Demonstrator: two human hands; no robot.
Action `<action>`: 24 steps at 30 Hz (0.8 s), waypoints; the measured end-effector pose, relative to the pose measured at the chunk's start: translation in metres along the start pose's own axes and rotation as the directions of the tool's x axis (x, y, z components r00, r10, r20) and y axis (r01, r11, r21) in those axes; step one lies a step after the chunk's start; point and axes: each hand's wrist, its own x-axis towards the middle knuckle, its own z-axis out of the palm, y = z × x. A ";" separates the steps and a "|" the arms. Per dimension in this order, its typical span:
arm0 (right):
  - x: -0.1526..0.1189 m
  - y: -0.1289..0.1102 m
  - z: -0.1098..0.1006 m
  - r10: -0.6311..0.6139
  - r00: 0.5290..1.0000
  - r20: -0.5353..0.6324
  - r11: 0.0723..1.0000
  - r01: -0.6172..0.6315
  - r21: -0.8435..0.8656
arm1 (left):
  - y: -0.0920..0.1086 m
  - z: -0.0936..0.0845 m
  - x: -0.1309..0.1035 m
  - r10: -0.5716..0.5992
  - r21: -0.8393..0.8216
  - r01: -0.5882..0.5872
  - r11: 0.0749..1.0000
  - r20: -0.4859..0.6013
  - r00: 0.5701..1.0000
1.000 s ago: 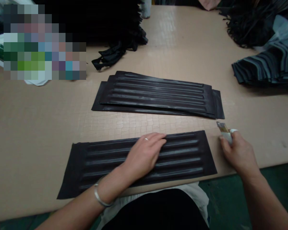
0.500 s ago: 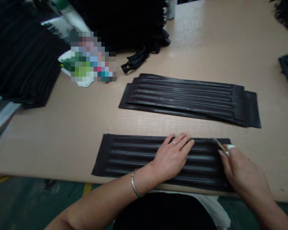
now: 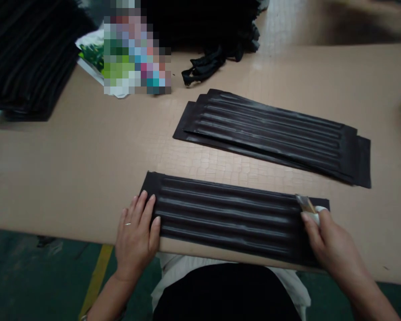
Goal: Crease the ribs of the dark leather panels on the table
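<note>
A dark brown panel of leather-like material (image 3: pixel 227 216) with raised lengthwise ribs lies flat along the table's near edge. My left hand (image 3: pixel 137 232) rests on its left end, fingers stretched out, a ring on one finger. At the opposite end, my right hand (image 3: pixel 334 245) is closed around a small flat brush (image 3: pixel 306 205) with a greyish tip and a tan band. The brush tip is over the panel's upper right corner; whether it touches is unclear. Something white shows at my right index finger, partly hidden.
Beyond the panel lies a loose pile of similar ribbed panels (image 3: pixel 270 129). Tall dark stacks (image 3: pixel 26 62) stand at the back left and back centre (image 3: pixel 200 22). Black strips (image 3: pixel 203 67) and a green-and-white packet (image 3: pixel 93 53) lie on the tan table (image 3: pixel 87 169).
My left hand has moved from the panel's middle to its left end. My right hand still holds the brush near the upper right corner, its flat side now more visible. The view has shifted slightly.
</note>
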 end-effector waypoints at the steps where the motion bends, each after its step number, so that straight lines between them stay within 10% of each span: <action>1: 0.000 -0.003 0.000 -0.002 1.000 0.015 1.000 0.002 0.024 | -0.003 0.001 0.008 0.016 -0.003 -0.016 1.000 0.017 1.000; 8: 0.017 -0.033 -0.006 -0.085 0.985 0.151 0.976 0.052 0.212 | -0.055 -0.005 0.093 0.136 -0.078 -0.124 0.989 0.175 0.975; 15: 0.054 -0.062 -0.018 -0.326 0.897 0.299 0.919 0.227 0.323 | -0.022 -0.009 0.140 0.193 -0.215 -0.163 0.963 0.128 0.973; 24: 0.117 -0.232 0.062 -0.760 0.649 -0.034 0.629 0.748 0.214 | -0.011 0.007 0.117 0.132 -0.067 -0.133 0.989 -0.017 0.991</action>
